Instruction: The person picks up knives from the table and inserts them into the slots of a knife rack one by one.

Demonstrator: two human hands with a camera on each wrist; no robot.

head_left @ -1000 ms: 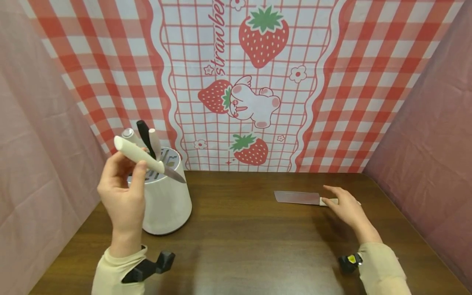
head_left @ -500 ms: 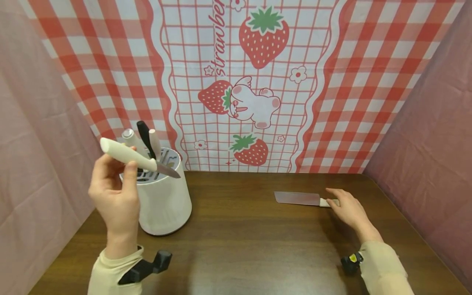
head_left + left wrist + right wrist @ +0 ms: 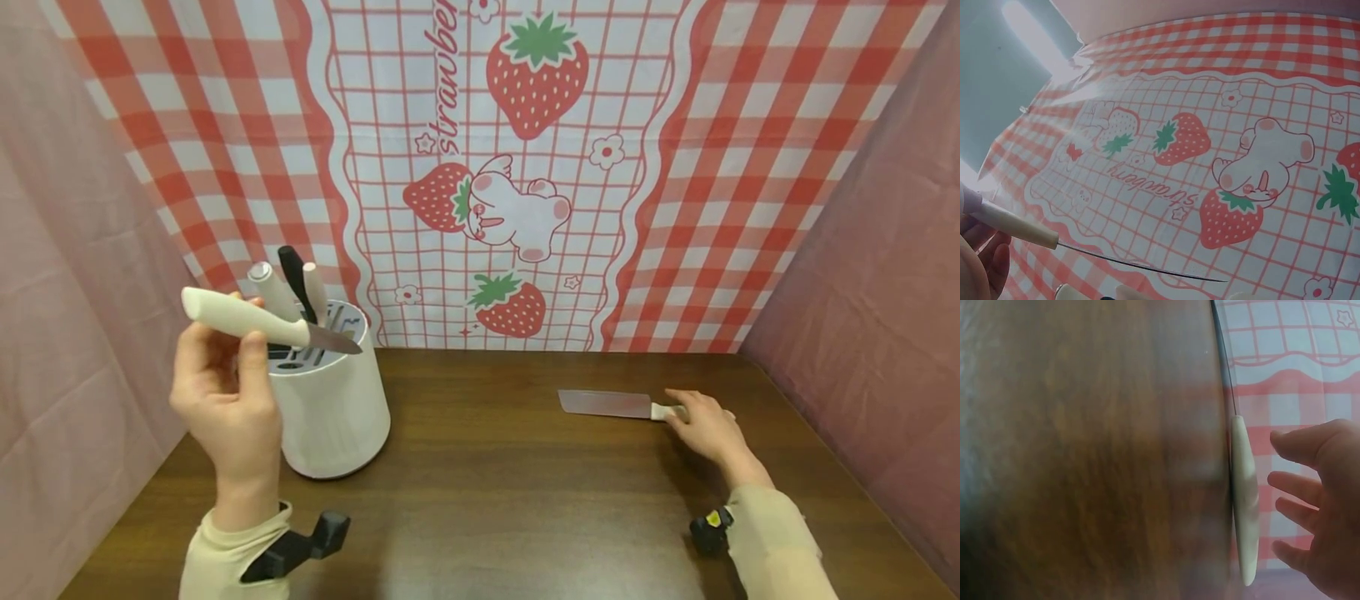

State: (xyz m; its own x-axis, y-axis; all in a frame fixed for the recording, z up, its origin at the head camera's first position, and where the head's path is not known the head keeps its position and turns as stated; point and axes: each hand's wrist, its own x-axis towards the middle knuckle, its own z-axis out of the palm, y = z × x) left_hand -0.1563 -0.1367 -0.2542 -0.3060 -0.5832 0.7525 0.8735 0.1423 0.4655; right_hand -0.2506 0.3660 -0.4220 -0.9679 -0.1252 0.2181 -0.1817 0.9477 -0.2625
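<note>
My left hand (image 3: 225, 400) pinches the cream handle of a small paring knife (image 3: 243, 321). Its short blade points right over the rim of a white round knife block (image 3: 333, 425). In the left wrist view the same paring knife (image 3: 1022, 229) shows its thin blade edge-on. On the table at the right lies a cleaver-like kitchen knife (image 3: 606, 404) with a broad blade pointing left. Just over its pale handle hovers my right hand (image 3: 705, 423). The right wrist view shows a gap between those spread fingers (image 3: 1297, 487) and the knife handle (image 3: 1245, 500).
Inside the block stand a black handle (image 3: 294, 273), a pale handle (image 3: 315, 292) and a thicker white handle with a round end (image 3: 272, 287). The brown wooden table (image 3: 480, 500) ends at a strawberry-print cloth (image 3: 480, 192) behind. Pink cloth (image 3: 885, 292) hangs at the sides.
My left hand has moved left and slightly down with the paring knife, whose blade now lies flatter. My right hand has shifted slightly and lowered towards the kitchen knife's handle.
</note>
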